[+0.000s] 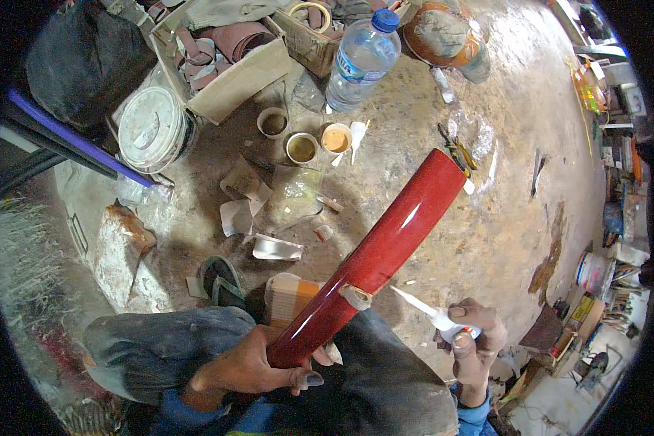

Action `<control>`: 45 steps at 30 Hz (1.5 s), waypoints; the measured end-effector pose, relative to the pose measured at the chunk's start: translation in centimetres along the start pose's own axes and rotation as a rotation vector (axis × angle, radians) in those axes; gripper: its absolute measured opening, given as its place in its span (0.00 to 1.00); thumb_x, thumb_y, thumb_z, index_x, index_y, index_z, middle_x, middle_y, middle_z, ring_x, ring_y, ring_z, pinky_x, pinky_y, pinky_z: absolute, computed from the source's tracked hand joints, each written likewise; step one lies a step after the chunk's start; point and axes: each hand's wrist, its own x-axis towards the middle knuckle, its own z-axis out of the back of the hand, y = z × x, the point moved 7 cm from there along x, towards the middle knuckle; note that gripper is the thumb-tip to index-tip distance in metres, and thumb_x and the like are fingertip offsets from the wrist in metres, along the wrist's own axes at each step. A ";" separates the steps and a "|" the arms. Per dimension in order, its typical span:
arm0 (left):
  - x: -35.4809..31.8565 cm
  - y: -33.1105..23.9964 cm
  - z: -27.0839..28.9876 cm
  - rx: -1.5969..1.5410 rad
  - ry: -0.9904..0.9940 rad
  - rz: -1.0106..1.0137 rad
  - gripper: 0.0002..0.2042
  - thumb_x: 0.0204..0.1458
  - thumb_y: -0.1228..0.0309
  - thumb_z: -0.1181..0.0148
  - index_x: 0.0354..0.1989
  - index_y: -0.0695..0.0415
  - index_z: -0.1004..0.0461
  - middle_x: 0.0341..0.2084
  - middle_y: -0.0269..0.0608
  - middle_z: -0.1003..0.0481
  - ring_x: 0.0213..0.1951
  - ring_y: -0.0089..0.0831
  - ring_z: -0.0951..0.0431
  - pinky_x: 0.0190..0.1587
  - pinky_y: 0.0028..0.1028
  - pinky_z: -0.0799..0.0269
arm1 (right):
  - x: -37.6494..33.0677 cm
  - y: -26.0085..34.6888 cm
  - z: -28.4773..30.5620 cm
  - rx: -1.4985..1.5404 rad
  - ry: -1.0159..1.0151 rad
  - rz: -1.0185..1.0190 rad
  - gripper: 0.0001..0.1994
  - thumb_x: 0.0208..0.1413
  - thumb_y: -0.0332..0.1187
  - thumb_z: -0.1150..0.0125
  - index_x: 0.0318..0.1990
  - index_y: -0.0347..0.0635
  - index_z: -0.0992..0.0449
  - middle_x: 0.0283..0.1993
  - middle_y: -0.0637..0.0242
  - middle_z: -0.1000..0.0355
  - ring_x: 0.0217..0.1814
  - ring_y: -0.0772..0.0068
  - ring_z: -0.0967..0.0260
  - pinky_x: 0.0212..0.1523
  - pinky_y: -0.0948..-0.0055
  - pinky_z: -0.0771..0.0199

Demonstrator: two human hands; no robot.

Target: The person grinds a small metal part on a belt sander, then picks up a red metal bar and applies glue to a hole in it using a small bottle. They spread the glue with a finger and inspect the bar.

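My left hand is wrapped round the lower end of a glossy red tube, which slants up to the right above my lap. A small pale ring-like piece sits on the tube's lower side. In my right hand is a small white glue bottle with a long tapered nozzle. Its tip points up and left toward the tube, close to the pale piece but apart from it. Part of the bottle is hidden behind my fingers.
Paper cups with brownish contents stand beyond the tube, near a water bottle. A lidded white bucket and a box of sandpaper are at the far left. Pliers lie past the tube's upper end. Shelves of tools line the right.
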 end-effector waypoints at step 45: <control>0.4 0.5 0.1 -0.047 0.045 -0.021 0.18 0.53 0.67 0.34 0.48 0.64 0.29 0.32 0.38 0.23 0.29 0.23 0.24 0.34 0.24 0.26 | -1.1 0.5 -2.2 -0.285 -0.061 0.422 0.25 0.58 0.50 0.39 0.40 0.34 0.40 0.29 0.60 0.34 0.22 0.67 0.32 0.26 0.69 0.33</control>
